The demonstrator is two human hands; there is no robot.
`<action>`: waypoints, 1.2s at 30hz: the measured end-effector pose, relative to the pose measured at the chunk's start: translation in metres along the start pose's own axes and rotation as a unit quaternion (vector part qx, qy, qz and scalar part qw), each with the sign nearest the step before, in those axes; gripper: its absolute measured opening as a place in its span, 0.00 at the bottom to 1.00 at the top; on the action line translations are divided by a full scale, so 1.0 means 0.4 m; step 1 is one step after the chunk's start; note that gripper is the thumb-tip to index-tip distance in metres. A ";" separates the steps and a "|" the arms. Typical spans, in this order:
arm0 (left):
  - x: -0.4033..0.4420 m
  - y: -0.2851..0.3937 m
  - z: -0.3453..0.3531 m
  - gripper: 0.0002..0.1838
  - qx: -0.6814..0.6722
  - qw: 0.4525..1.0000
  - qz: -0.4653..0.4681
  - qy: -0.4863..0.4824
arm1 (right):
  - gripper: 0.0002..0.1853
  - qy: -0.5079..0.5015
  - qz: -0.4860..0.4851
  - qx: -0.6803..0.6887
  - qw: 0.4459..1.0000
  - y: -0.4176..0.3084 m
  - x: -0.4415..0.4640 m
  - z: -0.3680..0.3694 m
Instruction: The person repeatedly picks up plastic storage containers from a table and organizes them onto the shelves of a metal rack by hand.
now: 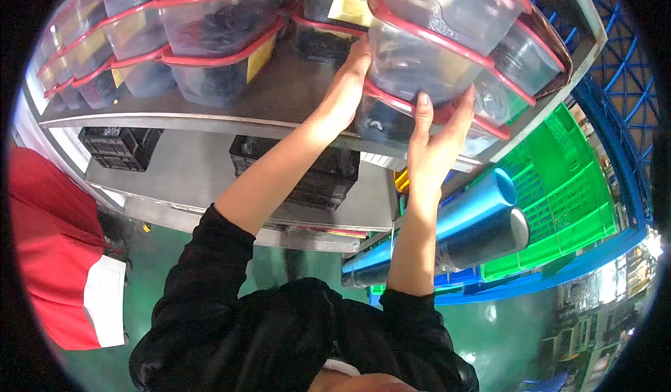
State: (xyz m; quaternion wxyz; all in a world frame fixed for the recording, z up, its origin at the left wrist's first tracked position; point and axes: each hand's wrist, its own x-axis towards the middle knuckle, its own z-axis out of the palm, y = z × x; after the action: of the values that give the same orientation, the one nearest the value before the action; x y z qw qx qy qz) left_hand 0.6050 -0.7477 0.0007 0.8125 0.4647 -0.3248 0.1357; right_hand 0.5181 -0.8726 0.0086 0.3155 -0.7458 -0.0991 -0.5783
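Note:
Both my hands are on a clear plastic storage box (419,60) with a red rim, part of a stack on the upper shelf. My left hand (351,77) presses along the box's left side, its fingertips partly hidden behind it. My right hand (440,133) grips the lower front right, thumb up against the box wall and fingers around the corner. Another clear box (461,8) sits on top, and a red-lidded box (383,123) with dark contents stands directly underneath. Whether the gripped box is lifted off the lower one, I cannot tell.
More red-lidded boxes (217,77) line the shelf (210,116) to the left. Black crates (122,147) stand on the level below. To the right are blue and black rolls (447,238) and a green crate (559,189). Red cloth (52,245) hangs at the left.

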 end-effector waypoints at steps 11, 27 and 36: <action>-0.134 0.161 -0.059 0.26 0.460 0.838 0.282 0.077 | 0.34 0.048 -0.020 -0.008 0.999 -0.048 -0.027 -0.010; -0.191 0.388 -0.445 0.44 0.210 0.942 -0.057 0.254 | 0.62 -0.313 0.019 0.221 0.924 -0.360 -0.098 0.364; -0.258 0.371 -0.214 0.35 0.325 0.920 -0.066 0.207 | 0.36 -0.159 -0.005 0.214 0.964 -0.262 -0.120 0.188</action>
State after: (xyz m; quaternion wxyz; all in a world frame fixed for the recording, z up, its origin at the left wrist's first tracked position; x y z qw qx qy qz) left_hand 0.4842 -0.5881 0.0017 0.6728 0.6851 -0.0563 0.2733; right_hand 0.5098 -0.7362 -0.0083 0.4455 -0.7425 -0.2729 -0.4193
